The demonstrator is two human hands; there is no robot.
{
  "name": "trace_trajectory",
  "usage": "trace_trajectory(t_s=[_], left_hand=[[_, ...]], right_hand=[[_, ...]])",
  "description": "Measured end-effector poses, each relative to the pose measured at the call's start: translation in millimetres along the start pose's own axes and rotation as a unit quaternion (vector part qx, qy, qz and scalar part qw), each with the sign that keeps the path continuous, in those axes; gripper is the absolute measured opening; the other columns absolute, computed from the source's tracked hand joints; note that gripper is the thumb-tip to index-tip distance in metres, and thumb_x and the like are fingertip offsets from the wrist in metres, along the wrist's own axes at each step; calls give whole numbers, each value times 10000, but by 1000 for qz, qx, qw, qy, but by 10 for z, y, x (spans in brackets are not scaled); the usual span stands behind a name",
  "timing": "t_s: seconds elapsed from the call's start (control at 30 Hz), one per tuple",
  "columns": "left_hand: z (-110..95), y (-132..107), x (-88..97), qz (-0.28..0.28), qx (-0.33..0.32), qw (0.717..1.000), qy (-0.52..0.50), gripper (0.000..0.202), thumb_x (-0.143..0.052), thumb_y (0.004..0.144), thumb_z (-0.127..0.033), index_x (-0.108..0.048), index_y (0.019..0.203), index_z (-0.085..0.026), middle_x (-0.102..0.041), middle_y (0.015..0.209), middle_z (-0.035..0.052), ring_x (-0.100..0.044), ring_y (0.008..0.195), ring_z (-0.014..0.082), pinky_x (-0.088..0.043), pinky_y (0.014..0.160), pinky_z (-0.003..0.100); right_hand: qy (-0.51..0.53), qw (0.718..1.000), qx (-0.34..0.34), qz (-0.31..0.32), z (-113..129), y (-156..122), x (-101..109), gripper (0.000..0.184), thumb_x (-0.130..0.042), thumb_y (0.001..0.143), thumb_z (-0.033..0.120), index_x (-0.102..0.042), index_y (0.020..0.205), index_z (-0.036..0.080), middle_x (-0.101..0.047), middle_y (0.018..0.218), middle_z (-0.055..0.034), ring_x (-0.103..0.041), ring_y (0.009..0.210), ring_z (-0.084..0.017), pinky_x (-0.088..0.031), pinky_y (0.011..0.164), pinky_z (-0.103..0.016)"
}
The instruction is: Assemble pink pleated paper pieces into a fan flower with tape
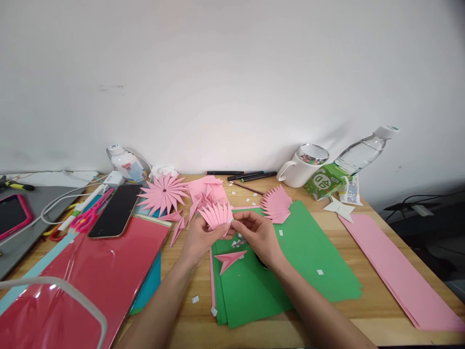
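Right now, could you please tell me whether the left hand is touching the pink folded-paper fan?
Touching: the head view shows the left hand gripping the pink folded-paper fan, its thumb lying along the fan's lower edge.

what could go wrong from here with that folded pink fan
The left hand grips the folded pink fan, so squeezing too hard might crease its pleats. The loose pink piece on the green paper lies near the right hand and could get brushed aside. Small white bits lie scattered about and might get lost.
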State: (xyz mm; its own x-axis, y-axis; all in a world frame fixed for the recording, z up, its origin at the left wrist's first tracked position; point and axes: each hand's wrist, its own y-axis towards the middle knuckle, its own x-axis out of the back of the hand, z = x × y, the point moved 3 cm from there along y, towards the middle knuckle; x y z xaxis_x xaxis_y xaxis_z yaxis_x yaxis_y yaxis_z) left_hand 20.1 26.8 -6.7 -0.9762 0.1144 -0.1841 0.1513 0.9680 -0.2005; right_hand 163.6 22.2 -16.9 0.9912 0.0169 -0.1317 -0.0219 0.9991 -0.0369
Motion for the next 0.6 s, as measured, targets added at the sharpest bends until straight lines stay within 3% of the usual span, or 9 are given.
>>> trace_trajectory(t_s=[0.1, 0.27, 0.6], left_hand=[[-31, -17, -15, -24, 0, 1000, 6, 294, -780, 597, -210, -694, 863, -121, -741, 825, 65, -711, 736, 236, -604, 689, 362], [-96, -52, -63, -31, 5, 999, 11, 279, -774, 556, -169, -687, 817, -127, -733, 819, 54, -701, 747, 227, -599, 703, 361], [-120, -51, -73, -18, -7, 999, 41, 199, -740, 587, -196, -688, 769, -136, -721, 775, 34, -680, 736, 192, -594, 668, 295]], right_hand=[[-33, 998, 48, -27, 18, -29, -9, 245, -730, 719, 404, -655, 707, 171, -702, 837, -80, -658, 724, -185, -566, 692, -327], [-86, 989, 112, -39, 32, -52, -17, 158, -697, 758, 336, -657, 730, 185, -688, 790, -62, -648, 662, -171, -573, 624, -311], [-234, 941, 242, -41, 73, -79, -30, 97, -576, 841, 203, -645, 772, 200, -689, 793, -62, -656, 710, -171, -558, 641, -290]])
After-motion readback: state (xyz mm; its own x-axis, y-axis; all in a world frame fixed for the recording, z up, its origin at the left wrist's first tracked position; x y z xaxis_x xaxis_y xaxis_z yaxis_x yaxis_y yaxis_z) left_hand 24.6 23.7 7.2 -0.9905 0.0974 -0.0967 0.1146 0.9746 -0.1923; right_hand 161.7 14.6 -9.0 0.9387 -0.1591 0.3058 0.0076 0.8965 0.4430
